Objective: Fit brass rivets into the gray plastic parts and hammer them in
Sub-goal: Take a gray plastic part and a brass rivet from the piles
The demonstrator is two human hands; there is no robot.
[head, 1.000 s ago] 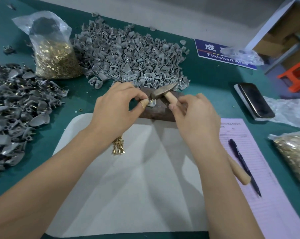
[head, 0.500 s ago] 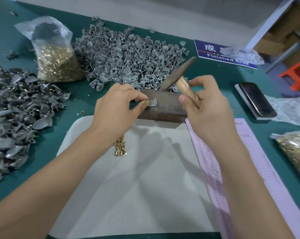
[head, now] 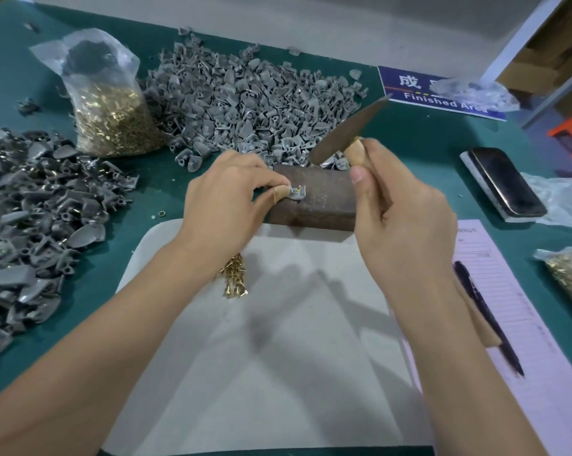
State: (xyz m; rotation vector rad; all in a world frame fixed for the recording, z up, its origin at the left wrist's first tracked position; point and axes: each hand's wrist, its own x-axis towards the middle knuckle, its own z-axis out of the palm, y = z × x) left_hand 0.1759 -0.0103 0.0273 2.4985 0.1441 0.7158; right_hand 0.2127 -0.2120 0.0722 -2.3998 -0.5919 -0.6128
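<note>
My left hand (head: 227, 200) pinches a small gray plastic part (head: 297, 192) with a brass rivet in it, held down on top of a rusty metal block (head: 324, 200). My right hand (head: 399, 222) grips the wooden handle of a hammer (head: 347, 131), whose dark head is raised above and behind the block, tilted up to the right. A small heap of loose brass rivets (head: 233, 276) lies on the white mat (head: 278, 357) under my left wrist. A big pile of gray plastic parts (head: 245, 100) spreads behind the block.
A clear bag of brass rivets (head: 110, 106) stands at the back left. Another pile of gray parts (head: 31, 218) fills the left side. A phone (head: 505, 181), a pink form (head: 514, 307) with a pen (head: 485, 314), a second rivet bag (head: 570, 274) and a blue sign (head: 439, 93) lie to the right.
One second ago the hammer head was down on the part; my right hand has since lifted it up and back. My left hand has kept its hold on the part.
</note>
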